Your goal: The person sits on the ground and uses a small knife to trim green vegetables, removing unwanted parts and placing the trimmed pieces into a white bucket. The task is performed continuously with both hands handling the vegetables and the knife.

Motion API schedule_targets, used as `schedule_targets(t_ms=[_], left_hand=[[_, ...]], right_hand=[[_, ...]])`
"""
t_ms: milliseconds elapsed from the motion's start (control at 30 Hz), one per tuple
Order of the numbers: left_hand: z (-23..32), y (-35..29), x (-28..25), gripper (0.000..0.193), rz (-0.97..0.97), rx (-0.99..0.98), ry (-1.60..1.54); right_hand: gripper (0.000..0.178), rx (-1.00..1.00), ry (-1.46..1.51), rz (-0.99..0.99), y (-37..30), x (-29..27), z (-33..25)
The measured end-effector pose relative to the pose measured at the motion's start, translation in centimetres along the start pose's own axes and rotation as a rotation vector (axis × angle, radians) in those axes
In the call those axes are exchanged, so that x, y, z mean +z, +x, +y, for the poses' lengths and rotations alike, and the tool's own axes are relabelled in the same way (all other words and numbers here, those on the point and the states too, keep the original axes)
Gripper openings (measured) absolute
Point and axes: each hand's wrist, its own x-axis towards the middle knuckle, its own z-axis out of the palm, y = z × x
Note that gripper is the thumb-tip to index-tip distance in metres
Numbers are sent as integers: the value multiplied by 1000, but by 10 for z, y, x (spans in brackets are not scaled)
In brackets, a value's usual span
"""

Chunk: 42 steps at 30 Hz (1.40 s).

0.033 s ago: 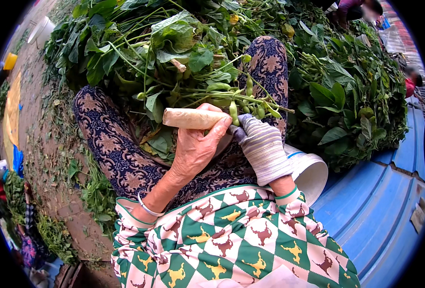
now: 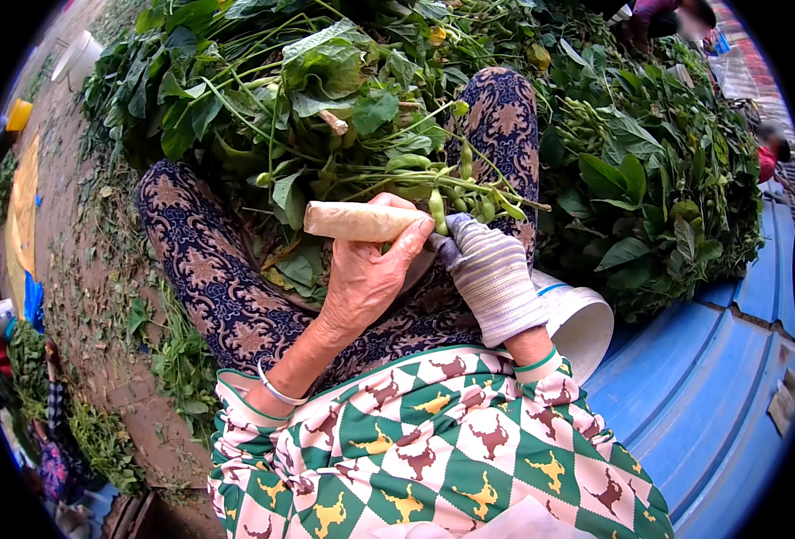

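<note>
My bare left hand, with a pale bracelet at the wrist, closes round a pale tan cylinder that looks like a handle; its thumb tip meets a green soybean pod. Close on the right is my right hand, in a striped glove with dark grey fingertips. Its fingers are curled against the pods, and what they grip is hidden. A soybean stalk with several pods runs just above both hands. It comes out of leafy bean plants heaped across my lap.
A white bucket lies tipped beside my right thigh, next to blue corrugated sheeting. More bean plants are piled at the right. Leaf scraps litter the brown ground at the left. Another person crouches at the far right.
</note>
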Motion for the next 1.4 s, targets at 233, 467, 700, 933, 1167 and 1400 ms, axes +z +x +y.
schedule_targets(t_ms=[233,467,700,933,1167,1400], left_hand=[[-5,1,4,5,5,73,-17],[-1,3,1,4,-9,98,71],[-3,1,-2,9,-4,25,-34],[-6,2,-4,10,-43,66,-9],[-7,3,-7,4,-71,148,143],[-1,2,-11,9,43,6,-139]], right_hand=[[17,-39,216,27,-4,17,16],[24,588,1567,-376,-7,-2,7],[32,576,786,-359,12,-6,1],[20,303,745,-129,-1,15,16],[26,637,1101,-405,6,-12,4],[26,674,1180,-345,9,-22,5]])
